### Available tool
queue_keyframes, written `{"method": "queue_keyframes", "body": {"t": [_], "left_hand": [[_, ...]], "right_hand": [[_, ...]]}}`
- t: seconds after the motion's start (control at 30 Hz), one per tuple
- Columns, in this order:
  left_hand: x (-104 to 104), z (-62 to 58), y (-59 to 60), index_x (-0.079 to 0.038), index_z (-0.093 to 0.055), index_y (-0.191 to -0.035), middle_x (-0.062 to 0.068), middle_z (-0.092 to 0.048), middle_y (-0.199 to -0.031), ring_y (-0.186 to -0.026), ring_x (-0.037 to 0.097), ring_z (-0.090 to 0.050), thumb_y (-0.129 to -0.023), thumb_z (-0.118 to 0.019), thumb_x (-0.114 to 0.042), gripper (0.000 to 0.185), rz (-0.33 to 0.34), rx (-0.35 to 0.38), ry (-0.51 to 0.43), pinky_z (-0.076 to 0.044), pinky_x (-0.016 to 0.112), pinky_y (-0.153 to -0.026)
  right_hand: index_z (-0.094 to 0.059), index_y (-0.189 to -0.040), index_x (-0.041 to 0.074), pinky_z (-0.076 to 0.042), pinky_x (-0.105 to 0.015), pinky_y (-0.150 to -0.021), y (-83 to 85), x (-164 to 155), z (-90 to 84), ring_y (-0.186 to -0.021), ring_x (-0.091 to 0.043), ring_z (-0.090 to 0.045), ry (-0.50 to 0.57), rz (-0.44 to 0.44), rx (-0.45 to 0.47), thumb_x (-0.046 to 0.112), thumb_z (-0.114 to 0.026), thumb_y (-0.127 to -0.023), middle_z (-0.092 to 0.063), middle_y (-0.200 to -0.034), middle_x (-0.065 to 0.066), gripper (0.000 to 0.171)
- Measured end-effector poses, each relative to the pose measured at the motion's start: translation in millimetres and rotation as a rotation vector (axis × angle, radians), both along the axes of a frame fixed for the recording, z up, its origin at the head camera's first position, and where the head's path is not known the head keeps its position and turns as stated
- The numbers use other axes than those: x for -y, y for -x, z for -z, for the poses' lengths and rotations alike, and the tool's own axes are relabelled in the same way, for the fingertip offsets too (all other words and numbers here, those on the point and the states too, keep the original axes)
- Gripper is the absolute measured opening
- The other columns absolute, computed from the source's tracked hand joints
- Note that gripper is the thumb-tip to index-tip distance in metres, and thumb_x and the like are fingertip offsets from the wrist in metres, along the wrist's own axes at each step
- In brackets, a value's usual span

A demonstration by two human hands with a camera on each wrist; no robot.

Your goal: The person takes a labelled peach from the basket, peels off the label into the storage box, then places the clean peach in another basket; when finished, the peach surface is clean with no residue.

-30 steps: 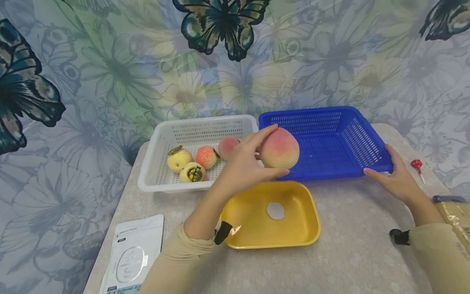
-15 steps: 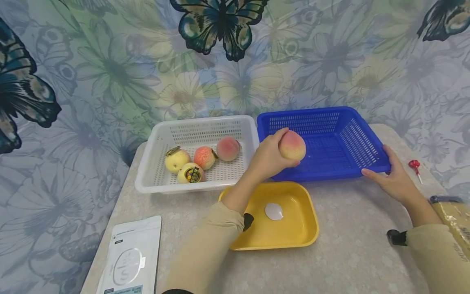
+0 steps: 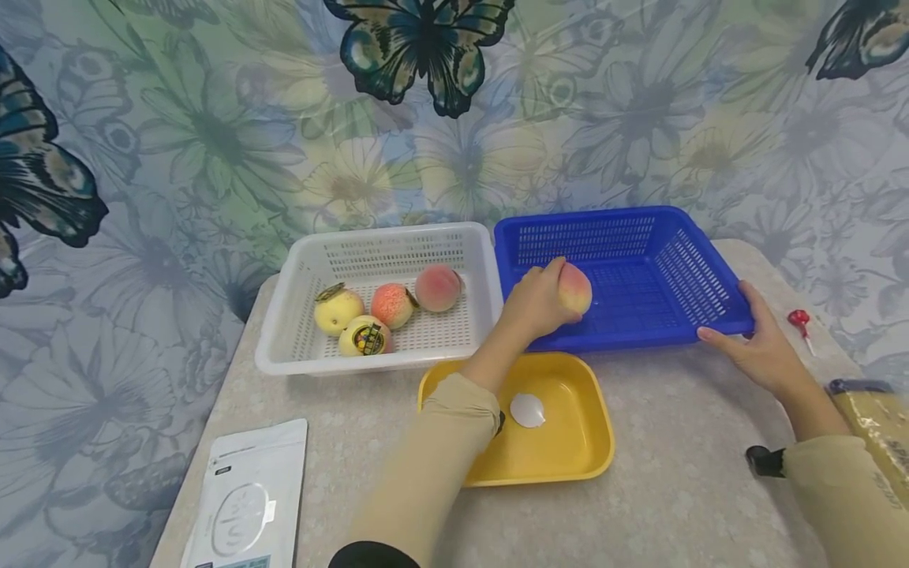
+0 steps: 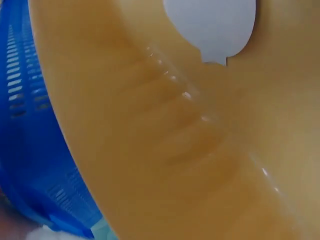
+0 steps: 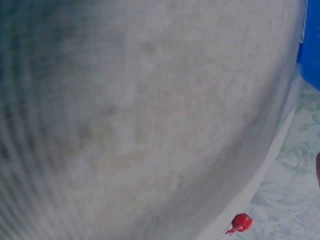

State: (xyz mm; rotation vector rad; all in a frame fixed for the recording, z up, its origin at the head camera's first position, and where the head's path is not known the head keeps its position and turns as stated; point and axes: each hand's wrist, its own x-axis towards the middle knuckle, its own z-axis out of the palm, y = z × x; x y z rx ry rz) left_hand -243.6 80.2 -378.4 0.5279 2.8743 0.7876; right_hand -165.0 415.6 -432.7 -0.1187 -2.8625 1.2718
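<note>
The left hand [image 3: 537,306] has its fingers curled round a rounded peach [image 3: 577,289] over the left side of the blue basket [image 3: 646,292], slotted floor stretching rightward. The right hand [image 3: 760,347] grips its near right corner. Just beside: the white basket [image 3: 443,335]; in front, the glossy yellow tray [image 3: 568,442].

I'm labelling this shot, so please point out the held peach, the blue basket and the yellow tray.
Held peach [image 3: 577,289], head view: uncovered side.
Blue basket [image 3: 635,292], head view: bare floor.
Yellow tray [image 3: 563,439], head view: bare floor.
</note>
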Motion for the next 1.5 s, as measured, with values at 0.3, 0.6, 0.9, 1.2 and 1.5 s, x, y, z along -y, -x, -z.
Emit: {"method": "queue_keyframes", "body": {"t": [0.3,0.6,0.9,1.2,1.5], "left_hand": [[-18,8.8,-5.3,-0.018,-0.040,-0.150,0.010,-0.061,-0.133,-0.118,0.029,-0.063,-0.075,-0.085,-0.043,0.091,-0.058,-0.031,0.218,-0.058,0.042,-0.091],[-23,10.2,-1.8,-0.029,-0.041,-0.151,0.003,-0.059,-0.141,-0.124,0.026,-0.060,-0.078,-0.082,-0.037,0.083,-0.054,0.095,0.253,-0.058,0.043,-0.090],[-24,10.1,1.4,-0.029,-0.037,-0.153,0.000,-0.049,-0.151,-0.137,0.022,-0.049,-0.077,-0.082,-0.046,0.090,-0.035,0.120,0.223,-0.050,0.042,-0.104],[-11,-39.4,-19.3,-0.030,-0.033,-0.154,-0.004,-0.040,-0.157,-0.142,0.019,-0.042,-0.084,-0.073,-0.054,0.085,0.063,0.045,0.073,-0.045,0.039,-0.111],[28,-72.0,-62.0,-0.029,-0.035,-0.154,-0.005,-0.039,-0.156,-0.142,0.016,-0.041,-0.086,-0.073,-0.052,0.081,0.178,-0.079,-0.121,-0.036,0.036,-0.118]], "right_hand": [[0.015,-0.158,0.017,-0.002,-0.074,-0.113,-1.8,2,-0.3,-0.148,-0.053,0.007,0.004,0.001,0.018,0.041,-0.062,-0.096,0.014,-0.164,-0.023,0.102],[0.015,-0.158,0.017,-0.006,-0.075,-0.112,-0.7,2,-2.3,-0.148,-0.054,0.005,-0.009,0.004,0.020,0.043,-0.062,-0.095,0.013,-0.164,-0.022,0.102],[0.017,-0.158,0.020,-0.018,-0.078,-0.106,-0.4,4,-3.2,-0.147,-0.056,0.000,-0.012,-0.001,0.046,0.044,-0.061,-0.095,0.014,-0.165,-0.021,0.103],[0.016,-0.158,0.019,-0.018,-0.078,-0.107,-3.1,2,-4.9,-0.147,-0.056,0.000,-0.017,0.013,0.033,0.042,-0.061,-0.096,0.013,-0.165,-0.021,0.102],[0.016,-0.158,0.020,-0.015,-0.077,-0.108,-1.9,3,-0.6,-0.148,-0.055,0.001,-0.009,0.010,0.032,0.042,-0.060,-0.096,0.013,-0.165,-0.020,0.100]]}}
